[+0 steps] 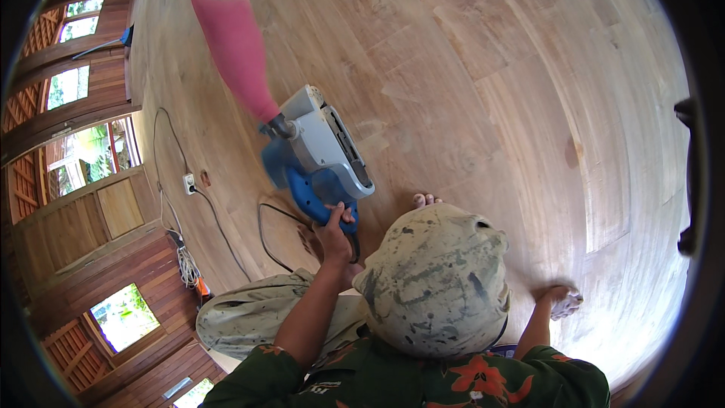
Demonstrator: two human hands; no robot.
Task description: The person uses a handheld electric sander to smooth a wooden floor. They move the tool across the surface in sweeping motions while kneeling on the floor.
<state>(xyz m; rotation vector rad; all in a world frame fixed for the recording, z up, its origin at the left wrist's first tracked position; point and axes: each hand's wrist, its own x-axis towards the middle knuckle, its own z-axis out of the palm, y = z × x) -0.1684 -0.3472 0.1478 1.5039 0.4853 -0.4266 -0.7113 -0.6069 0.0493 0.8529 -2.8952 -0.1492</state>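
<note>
A blue and pale grey belt sander (321,147) stands on the wooden floor in front of me, left of centre. Its rear handle (310,198) is in my left hand (335,236), fingers wrapped round it. From the sander's side outlet a pink cloth dust bag (240,57) stretches toward the far left. My right hand (565,302) rests on the floorboards to the right of my knee, fingers spread and dusted pale, holding nothing. A black power cord (260,219) loops from the sander's handle end.
Pale wooden floorboards (468,106) spread around me. A white extension socket (189,183) with cords lies to the left, and a cord bundle (186,268) is by the plank wall (136,264). A blue-headed tool (127,35) leans far left. My bent knee (438,279) and bare toes (427,200) are close by.
</note>
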